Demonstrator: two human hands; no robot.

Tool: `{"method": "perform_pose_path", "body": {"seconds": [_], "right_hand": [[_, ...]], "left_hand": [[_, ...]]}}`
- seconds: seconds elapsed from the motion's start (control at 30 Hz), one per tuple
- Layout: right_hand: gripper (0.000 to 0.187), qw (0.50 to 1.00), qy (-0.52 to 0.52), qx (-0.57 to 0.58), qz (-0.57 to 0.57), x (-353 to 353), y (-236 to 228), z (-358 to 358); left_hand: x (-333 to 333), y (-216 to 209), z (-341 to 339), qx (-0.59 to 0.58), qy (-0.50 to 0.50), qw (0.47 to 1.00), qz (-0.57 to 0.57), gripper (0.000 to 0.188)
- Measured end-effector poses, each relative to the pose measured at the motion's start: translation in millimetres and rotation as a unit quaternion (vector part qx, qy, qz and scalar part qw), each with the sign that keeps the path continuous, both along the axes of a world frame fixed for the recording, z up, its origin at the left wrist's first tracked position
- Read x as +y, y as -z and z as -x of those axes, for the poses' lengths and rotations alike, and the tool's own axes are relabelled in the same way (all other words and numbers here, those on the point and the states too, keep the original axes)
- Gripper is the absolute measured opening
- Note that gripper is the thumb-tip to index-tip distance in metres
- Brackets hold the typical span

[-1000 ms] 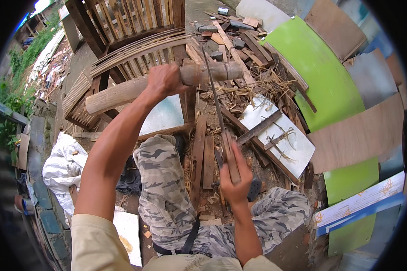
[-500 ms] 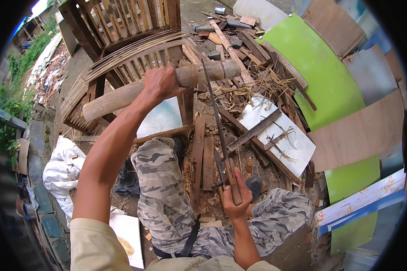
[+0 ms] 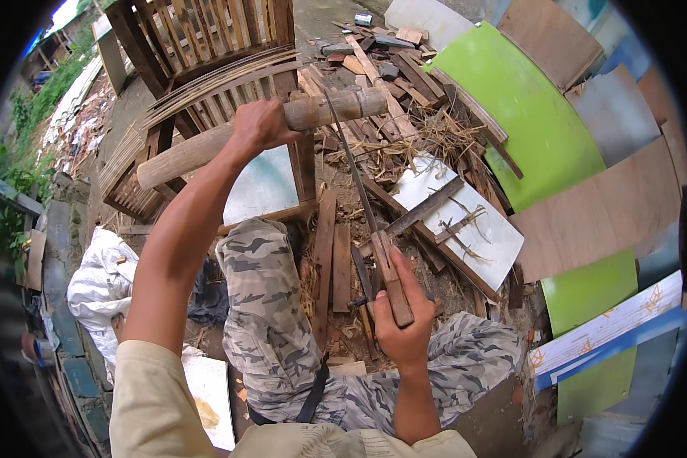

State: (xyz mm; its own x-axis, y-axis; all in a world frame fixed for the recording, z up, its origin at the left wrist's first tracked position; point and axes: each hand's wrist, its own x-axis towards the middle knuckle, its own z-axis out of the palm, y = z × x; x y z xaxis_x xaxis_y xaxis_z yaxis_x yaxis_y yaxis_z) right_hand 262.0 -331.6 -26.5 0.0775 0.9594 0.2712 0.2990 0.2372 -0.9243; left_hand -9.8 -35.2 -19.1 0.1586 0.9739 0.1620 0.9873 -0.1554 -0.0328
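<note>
A thick bamboo pole [image 3: 187, 156] slants up to the right in front of me, over a slatted wooden chair. My left hand [image 3: 263, 126] is closed round its top, near the middle. My right hand [image 3: 404, 328] grips the wooden handle of a long, narrow-bladed saw [image 3: 355, 172]. Its dark blade runs away from me and crosses the pole to the right of my left hand. Any teeth are too small to make out. Beside the right hand lies another tool [image 3: 364, 282] with a dark blade, close to my folded leg.
The slatted chair [image 3: 229, 84] stands behind the pole. Scrap wood [image 3: 404, 76] and dry twigs are heaped beyond the saw. A white board [image 3: 473, 229] and green panels [image 3: 527, 107] lie to the right. At left are a white sack [image 3: 107, 267] and a low block wall [image 3: 76, 305].
My right hand has pushed the saw forward, away from me. The left hand still grips the bamboo pole. The whole view has shifted slightly.
</note>
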Motion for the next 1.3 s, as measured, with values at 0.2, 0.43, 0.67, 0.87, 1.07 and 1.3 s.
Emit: {"method": "perform_pose_path", "body": {"seconds": [0.2, 0.43, 0.67, 0.87, 1.07, 1.3], "right_hand": [[0.062, 0.997, -0.007, 0.021, -0.068, 56, 2, 21], [0.058, 0.994, 0.01, 0.018, -0.108, 100, 36, 32], [0.059, 0.999, 0.009, 0.02, -0.048, 121, 21, 26], [0.057, 0.996, 0.014, 0.021, -0.09, 90, 45, 46], [0.058, 0.999, 0.003, 0.029, -0.044, 55, 40, 15], [0.056, 0.999, 0.009, 0.035, -0.016, 77, 48, 36]], "left_hand": [[-8, -1, 7, -0.001, -0.012, 0.999, -0.032, 0.079], [-4, 11, 3, 0.003, 0.005, 1.0, -0.015, 0.081], [0, 9, -8, -0.01, 0.018, 0.999, -0.039, 0.083], [-12, 13, 7, 0.002, -0.002, 1.0, -0.013, 0.079], [-6, 5, 1, -0.015, 0.003, 1.0, -0.017, 0.077], [-12, 13, 2, -0.003, 0.002, 1.0, -0.005, 0.078]]}}
